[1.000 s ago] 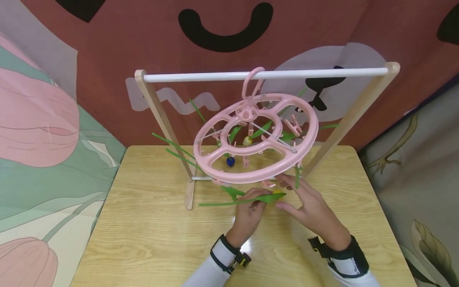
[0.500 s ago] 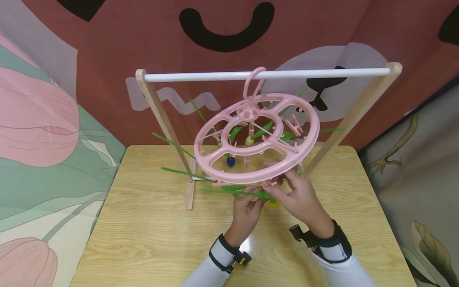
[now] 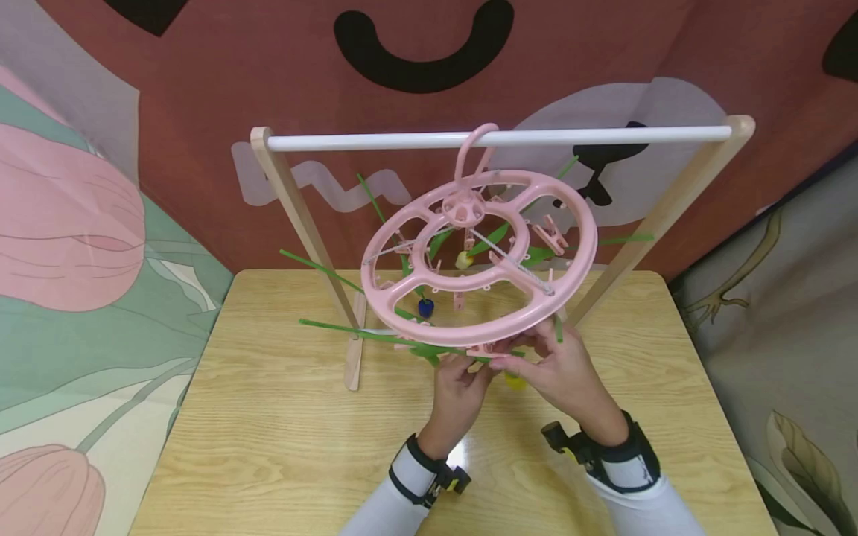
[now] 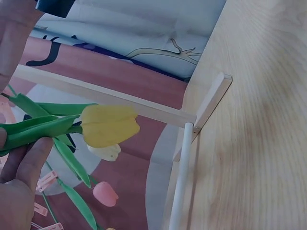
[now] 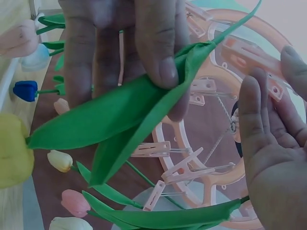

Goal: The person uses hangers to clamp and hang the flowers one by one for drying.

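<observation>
In the head view, my left hand (image 3: 459, 402) pinches a yellow artificial tulip (image 3: 515, 380) by its stem and green leaves, just below the front rim of a round pink clip hanger (image 3: 462, 330). The bloom (image 4: 110, 125) points right in the left wrist view, beyond the fingertips. My right hand (image 3: 570, 376) pinches a pink clothes peg (image 5: 252, 55) at the hanger's front edge; the peg (image 3: 485, 351) lies close to the tulip's stem. Whether the peg's mouth touches the stem, I cannot tell. Other tulips hang from the hanger, including a blue one (image 3: 425, 307).
The hanger hooks over the white rod (image 3: 375, 141) of a wooden rack (image 3: 304, 231) on a wood-grain table (image 3: 281, 447). A pale yellow tulip (image 3: 464, 260) and a pink tulip (image 5: 75, 202) hang among several pegs. Printed cloth (image 3: 201, 149) stands behind.
My right hand has moved up and left to the front peg and now pinches it. My left hand has raised the tulip slightly toward the hanger rim.
</observation>
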Motion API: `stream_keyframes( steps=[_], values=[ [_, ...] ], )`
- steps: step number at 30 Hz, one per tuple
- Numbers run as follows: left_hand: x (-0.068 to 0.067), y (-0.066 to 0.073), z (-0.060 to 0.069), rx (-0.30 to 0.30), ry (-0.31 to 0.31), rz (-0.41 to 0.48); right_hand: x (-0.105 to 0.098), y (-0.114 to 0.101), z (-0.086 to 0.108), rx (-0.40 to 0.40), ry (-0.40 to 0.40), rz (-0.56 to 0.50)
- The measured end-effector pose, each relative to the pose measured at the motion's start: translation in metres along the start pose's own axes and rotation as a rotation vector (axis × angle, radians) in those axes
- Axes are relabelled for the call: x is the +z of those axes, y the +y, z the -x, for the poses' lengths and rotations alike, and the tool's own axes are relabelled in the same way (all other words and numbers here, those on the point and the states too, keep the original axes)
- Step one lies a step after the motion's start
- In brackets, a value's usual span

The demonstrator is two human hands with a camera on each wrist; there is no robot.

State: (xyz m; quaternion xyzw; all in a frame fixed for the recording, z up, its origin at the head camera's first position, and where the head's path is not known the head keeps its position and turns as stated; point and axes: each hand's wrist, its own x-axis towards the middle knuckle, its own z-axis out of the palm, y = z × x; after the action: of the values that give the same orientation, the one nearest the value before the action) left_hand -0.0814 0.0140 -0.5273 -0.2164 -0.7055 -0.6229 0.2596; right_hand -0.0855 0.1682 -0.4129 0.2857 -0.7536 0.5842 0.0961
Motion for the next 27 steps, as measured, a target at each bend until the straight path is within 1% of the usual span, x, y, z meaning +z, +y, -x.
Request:
stream_keyframes(
  steps=[2, 8, 13, 17, 19, 21, 23, 25, 27],
  values=[
    [0.000, 0.002, -0.002, 0.003, 0.005, -0.008, 0.000, 0.000, 0.000, -0.004, 0.016, 0.012],
    [-0.001, 0.007, -0.004, -0.034, 0.006, 0.004, 0.003, 0.001, 0.000, -0.008, 0.038, 0.030],
    [0.000, 0.007, -0.004, -0.056, -0.002, 0.063, 0.004, 0.002, -0.001, -0.006, 0.038, 0.030],
    [0.001, 0.007, -0.004, -0.066, -0.011, 0.106, 0.003, 0.004, 0.000, 0.017, 0.022, 0.050],
    [0.002, 0.007, -0.004, -0.082, -0.021, 0.134, 0.002, 0.005, 0.000, 0.034, 0.005, 0.059],
    [0.002, 0.008, -0.003, -0.111, -0.031, 0.158, 0.001, 0.006, 0.001, 0.050, -0.014, 0.058],
    [0.001, 0.008, -0.002, -0.135, -0.030, 0.165, 0.000, 0.008, 0.003, 0.060, -0.024, 0.053],
    [-0.001, 0.009, -0.001, -0.154, -0.034, 0.163, 0.000, 0.009, 0.006, 0.061, -0.026, 0.046],
    [-0.004, 0.011, -0.002, -0.163, -0.048, 0.167, -0.001, 0.011, 0.009, 0.044, -0.020, 0.053]
  ],
)
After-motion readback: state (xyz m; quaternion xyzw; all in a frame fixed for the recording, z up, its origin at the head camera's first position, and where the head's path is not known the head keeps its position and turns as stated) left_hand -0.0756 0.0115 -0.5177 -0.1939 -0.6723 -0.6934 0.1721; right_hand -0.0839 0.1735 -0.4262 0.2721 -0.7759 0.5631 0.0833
